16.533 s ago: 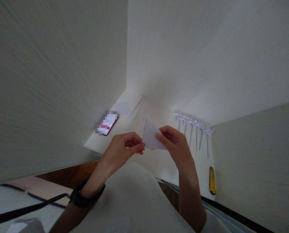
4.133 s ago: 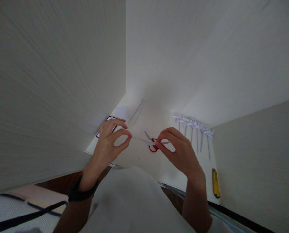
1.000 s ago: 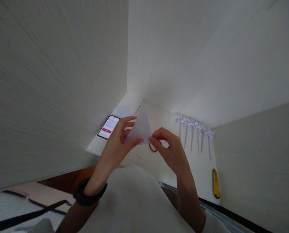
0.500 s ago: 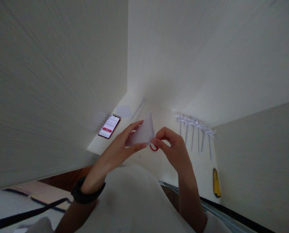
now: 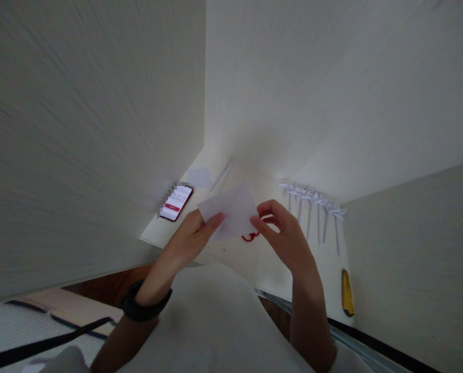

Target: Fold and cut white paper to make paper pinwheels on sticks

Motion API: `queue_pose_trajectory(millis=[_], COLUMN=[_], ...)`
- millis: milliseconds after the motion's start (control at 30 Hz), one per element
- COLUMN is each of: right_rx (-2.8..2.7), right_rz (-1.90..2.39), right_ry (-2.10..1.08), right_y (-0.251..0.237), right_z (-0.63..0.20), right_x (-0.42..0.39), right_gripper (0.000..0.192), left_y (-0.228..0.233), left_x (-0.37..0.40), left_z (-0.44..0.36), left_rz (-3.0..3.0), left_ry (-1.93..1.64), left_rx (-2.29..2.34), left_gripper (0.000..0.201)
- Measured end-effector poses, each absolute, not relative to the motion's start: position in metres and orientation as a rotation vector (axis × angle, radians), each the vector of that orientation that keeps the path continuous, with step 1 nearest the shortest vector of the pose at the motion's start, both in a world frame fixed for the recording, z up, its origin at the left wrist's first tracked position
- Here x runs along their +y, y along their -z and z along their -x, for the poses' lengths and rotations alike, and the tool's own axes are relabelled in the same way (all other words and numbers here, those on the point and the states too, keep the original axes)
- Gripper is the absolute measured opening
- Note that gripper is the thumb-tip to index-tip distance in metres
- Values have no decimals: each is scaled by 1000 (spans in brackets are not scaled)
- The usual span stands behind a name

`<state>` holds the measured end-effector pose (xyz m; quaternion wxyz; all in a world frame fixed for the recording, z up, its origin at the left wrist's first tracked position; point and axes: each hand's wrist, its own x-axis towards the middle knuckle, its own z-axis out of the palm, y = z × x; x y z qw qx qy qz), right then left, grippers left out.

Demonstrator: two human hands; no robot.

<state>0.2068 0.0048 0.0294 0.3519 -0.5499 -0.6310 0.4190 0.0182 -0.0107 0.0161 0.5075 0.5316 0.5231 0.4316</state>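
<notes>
A sheet of white paper [image 5: 237, 210] is held up between my two hands above the table, its faint crease hard to make out. My left hand [image 5: 202, 228] grips the left side, thumb on top and the other fingers hidden beneath. At the right edge, my right hand [image 5: 276, 225] pinches the paper between thumb and fingers. Just below that edge, red scissors handles [image 5: 250, 237] show on the table; the paper covers whatever else is there.
A phone with a lit screen [image 5: 177, 202] lies at the left, near a pale paper piece [image 5: 199, 177] and a thin white stick [image 5: 221, 173]. Several paper pinwheels on sticks [image 5: 312, 199] line the right side, with a yellow-handled cutter [image 5: 347, 292] nearer me. Walls enclose the table.
The paper was tilted and partly folded up; now it lies flatter and spread open. My left thumb has moved onto its upper face, and my right hand has shifted slightly right.
</notes>
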Motion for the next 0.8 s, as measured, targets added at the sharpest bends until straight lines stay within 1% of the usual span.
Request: queue_pose_trajectory(millis=[133, 233, 333, 467, 567, 700, 800], right_rx=[-1662, -1666, -1637, -1659, -1752, -1891, -1975], right_rz=[1369, 1332, 1333, 1319, 1222, 1023, 962], right_ry=[-1091, -1004, -969, -951, -935, -862, -765], right_y=[-30, -30, -29, -29, -33, -39, -37], right_z=[-199, -196, -196, -195, -194, -194, -195], right_x=[5, 5, 6, 4, 2, -1, -2], right_gripper=[11, 4, 4, 2, 12, 27, 39], left_y=[-13, -13, -13, -13, -15, -18, -17], left_x=[-9, -8, -8, -9, -12, -15, -15], left_z=[-23, -25, -25, -26, -29, -32, -32], left_rz=[-1343, -1361, -1292, -1152, -1059, -925, -877], left_ry=[-924, -935, -952, -922, -962, -1081, -1126], left_rx=[1167, 1140, 1168, 1136, 1094, 1046, 1028], left_gripper=[22, 21, 16, 23, 24, 19, 16])
